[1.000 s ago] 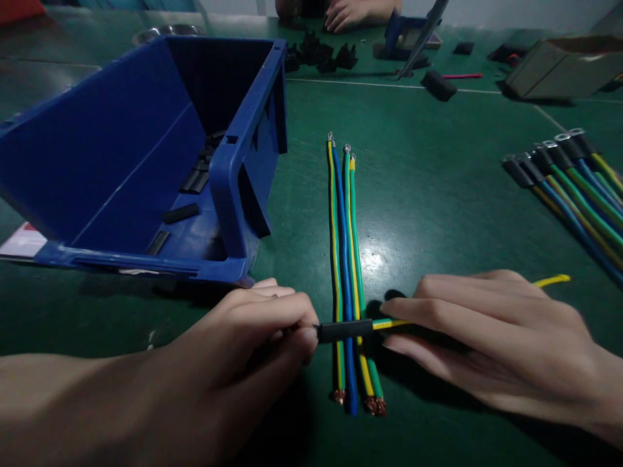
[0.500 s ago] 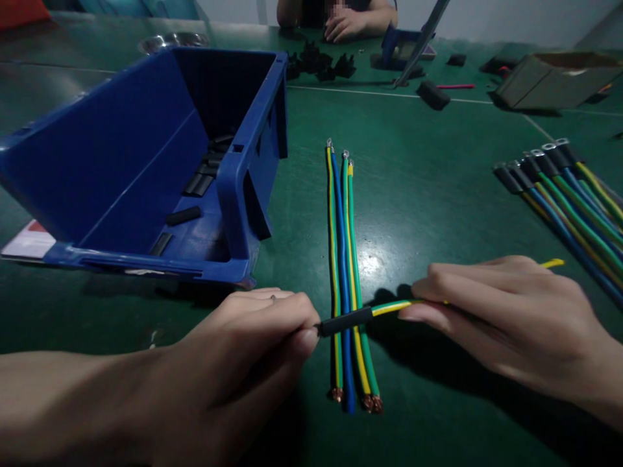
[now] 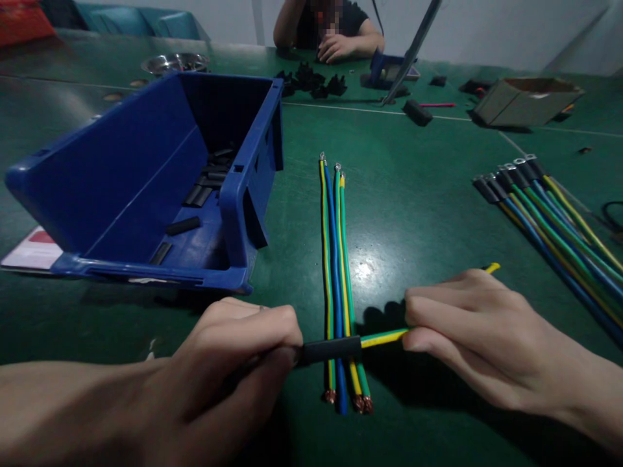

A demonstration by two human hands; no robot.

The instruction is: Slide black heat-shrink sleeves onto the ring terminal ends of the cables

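Observation:
My left hand (image 3: 243,363) is closed in a pinch at the left end of a black sleeve tube (image 3: 335,349); what lies inside the fingers is hidden. From the tube's right end comes a green-and-yellow wire (image 3: 382,338), gripped by my closed right hand (image 3: 457,344). Its yellow tail shows beyond the knuckles. Below the tube, several cut cables (image 3: 335,259), blue and green-yellow, lie side by side on the green table. They have metal lugs at the far end, and bare copper strands show at some near ends.
A blue bin (image 3: 146,175) with black sleeves stands at left. On the right lies a bundle of sleeved cables (image 3: 559,214). Farther back are a cardboard box (image 3: 525,104), black parts (image 3: 311,81), a slanted metal rod (image 3: 413,48) and another person's hand (image 3: 335,47).
The view has tilted up slightly. Both hands have shifted left and a little lower in view with the wire and tube. Less wire shows past my right hand.

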